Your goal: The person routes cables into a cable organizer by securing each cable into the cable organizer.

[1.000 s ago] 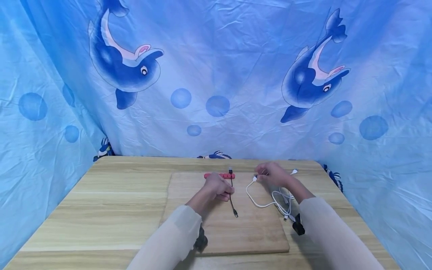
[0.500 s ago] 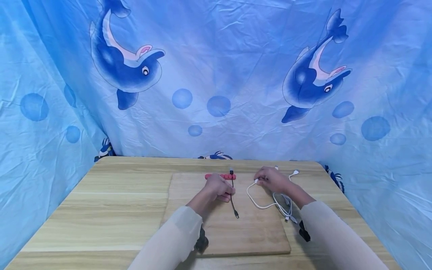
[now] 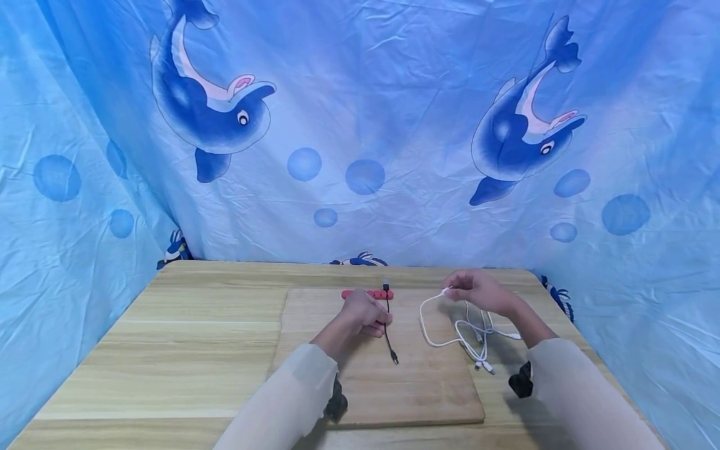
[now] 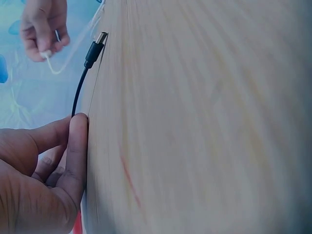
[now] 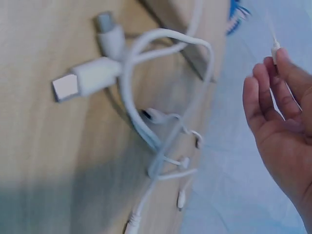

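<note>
My left hand (image 3: pixel 362 312) pinches the black cable (image 3: pixel 388 337) between thumb and finger, over the wooden board. In the left wrist view, the black cable's metal-tipped plug (image 4: pixel 96 48) sticks out past the fingers. A red strip (image 3: pixel 379 294) lies at the board's back edge, partly behind that hand. Raised above the board's back right corner, my right hand (image 3: pixel 475 292) pinches one end of a white cable (image 3: pixel 423 325). The right wrist view shows this white connector (image 5: pixel 276 52) at the thumb, with the other fingers loosely bent.
Tangled white cables (image 3: pixel 482 340) lie at the right edge of the wooden board (image 3: pixel 410 394), partly on the table (image 3: pixel 185 350). Several white plugs (image 5: pixel 95 78) show large in the right wrist view. A blue curtain (image 3: pixel 416 125) hangs behind the table.
My right hand has taken hold of the white cable's end and moved right with it, pulling the loop along. Some white cable ends on the right have shifted. The left hand keeps its place.
</note>
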Tool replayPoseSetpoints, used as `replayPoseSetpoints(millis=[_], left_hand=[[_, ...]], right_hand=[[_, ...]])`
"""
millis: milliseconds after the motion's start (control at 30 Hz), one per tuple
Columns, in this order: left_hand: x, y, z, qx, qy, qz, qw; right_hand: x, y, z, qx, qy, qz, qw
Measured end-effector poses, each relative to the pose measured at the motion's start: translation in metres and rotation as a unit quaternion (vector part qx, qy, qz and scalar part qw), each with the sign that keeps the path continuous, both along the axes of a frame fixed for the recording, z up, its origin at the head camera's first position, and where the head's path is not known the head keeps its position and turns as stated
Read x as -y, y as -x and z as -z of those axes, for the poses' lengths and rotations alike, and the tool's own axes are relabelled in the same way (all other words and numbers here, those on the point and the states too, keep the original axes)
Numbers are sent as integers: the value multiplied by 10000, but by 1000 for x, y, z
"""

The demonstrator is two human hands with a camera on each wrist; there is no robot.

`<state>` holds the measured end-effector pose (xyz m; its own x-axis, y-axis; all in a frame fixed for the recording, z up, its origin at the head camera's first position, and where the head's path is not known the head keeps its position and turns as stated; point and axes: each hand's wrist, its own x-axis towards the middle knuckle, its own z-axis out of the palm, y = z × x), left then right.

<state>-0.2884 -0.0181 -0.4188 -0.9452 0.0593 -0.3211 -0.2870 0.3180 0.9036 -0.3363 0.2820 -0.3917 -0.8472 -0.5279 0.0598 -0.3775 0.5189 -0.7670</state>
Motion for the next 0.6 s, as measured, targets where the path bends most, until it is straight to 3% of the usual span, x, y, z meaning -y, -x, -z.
replayPoseSetpoints(millis=[233,333,433,600], left_hand=[[-1,1,0,26,18,-17,10000],[-1,1,-1,66,56,-24,10000],[0,2,-1,100,128,-37,9999],[0,1,-1,45,69,5,10000]], right_hand=[[-24,-6,-26,460,767,314,9955],[-33,-8,-38,604,1260,231,9899],[-41,-9,-48,725,1855,-28,9800],[-50,-9,-60,776,2790,-597,9553]])
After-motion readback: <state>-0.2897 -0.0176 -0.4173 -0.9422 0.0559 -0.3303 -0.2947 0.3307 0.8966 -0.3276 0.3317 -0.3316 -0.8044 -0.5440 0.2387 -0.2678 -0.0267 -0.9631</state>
